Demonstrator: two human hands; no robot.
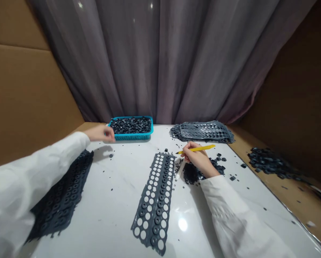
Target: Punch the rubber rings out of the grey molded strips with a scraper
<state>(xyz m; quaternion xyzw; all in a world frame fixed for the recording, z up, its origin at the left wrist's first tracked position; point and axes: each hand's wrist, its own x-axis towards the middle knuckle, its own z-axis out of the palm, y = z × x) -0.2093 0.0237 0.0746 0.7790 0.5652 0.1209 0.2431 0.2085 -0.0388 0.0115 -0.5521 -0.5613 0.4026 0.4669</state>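
My right hand (199, 159) is closed around a yellow pencil-like tool (196, 149), its tip pointing left toward the top of a dark rubber sheet (155, 200) full of punched round holes, some still holding rings. A white stick (180, 171) lies under that hand beside a pile of loose black rings (192, 173). My left hand (101, 133) reaches far left and touches the left end of a blue basket (132, 136) filled with black rings; its fingers are curled at the basket's rim.
A stack of unpunched dark sheets (61, 195) lies under my left sleeve. Emptied sheets (203, 130) are piled at the back right. More rings (270, 163) lie heaped on the brown ledge at right. A grey curtain hangs behind the white table (117, 186).
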